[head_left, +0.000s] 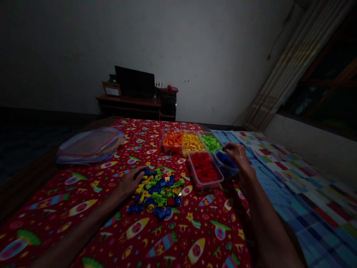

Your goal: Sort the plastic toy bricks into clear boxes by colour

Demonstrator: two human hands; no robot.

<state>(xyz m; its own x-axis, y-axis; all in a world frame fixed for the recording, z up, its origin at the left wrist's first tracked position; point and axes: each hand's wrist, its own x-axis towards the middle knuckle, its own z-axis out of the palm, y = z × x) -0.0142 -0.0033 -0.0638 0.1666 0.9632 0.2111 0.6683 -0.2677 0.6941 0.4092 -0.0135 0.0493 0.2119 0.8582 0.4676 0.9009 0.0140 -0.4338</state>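
My left hand [131, 181] rests at the left edge of a mixed pile of toy building blocks [160, 190], fingers stretched out and nothing visible in them. The pile holds blue, green, yellow and a few red pieces, some of them round. Over the round tub of blue blocks [226, 160] is my right hand [237, 153], its fingers bent together in a pinch. Whatever they may hold is hidden. Left of that tub stands a clear box of red blocks [205, 168]. Behind are boxes of orange blocks [172, 140], yellow blocks [193, 142] and green blocks [210, 142].
A stack of clear plastic lids [92, 145] lies at the left on the red patterned cloth [111, 238]. Blue checked bedding [292, 212] spreads at the right. Against the back wall, a low desk [129, 103] carries a dark screen [135, 82] and a red telephone [172, 89].
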